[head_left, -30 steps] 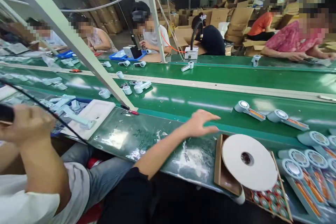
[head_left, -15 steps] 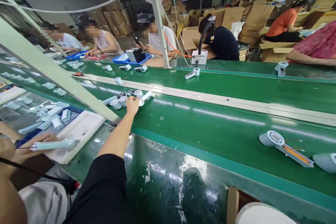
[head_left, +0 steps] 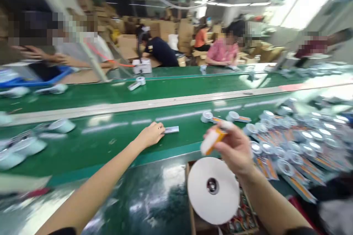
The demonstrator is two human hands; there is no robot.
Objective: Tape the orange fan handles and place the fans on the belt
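Just right of the frame's centre, we hold a small white-and-orange handle part (head_left: 211, 140) in our right hand (head_left: 234, 149), the fingers closed around it; the picture is blurred there, so the exact grip is hard to read. It hangs above the near edge of the green conveyor belt (head_left: 110, 143). At mid-frame our left hand (head_left: 150, 135) lies on the belt with its fingers curled together, the fingertips touching a small flat white-and-grey piece (head_left: 171, 129) that rests on the green surface.

Below the right hand we see a large white round roll with a dark centre hole (head_left: 213, 189), lying on a brown cardboard box (head_left: 193, 216) at the bottom of the frame. To the right lies a dense cluster of pale blue fan bodies with round heads and orange inner parts (head_left: 289, 147), some overlapping. Two more of these fan bodies (head_left: 209, 117) lie just beyond the right hand. At the left edge we make out blurred pale round parts (head_left: 22, 147). Across the belt, in the upper half of the frame, other people (head_left: 220, 49) sit among stacked brown cardboard cartons (head_left: 171, 29).
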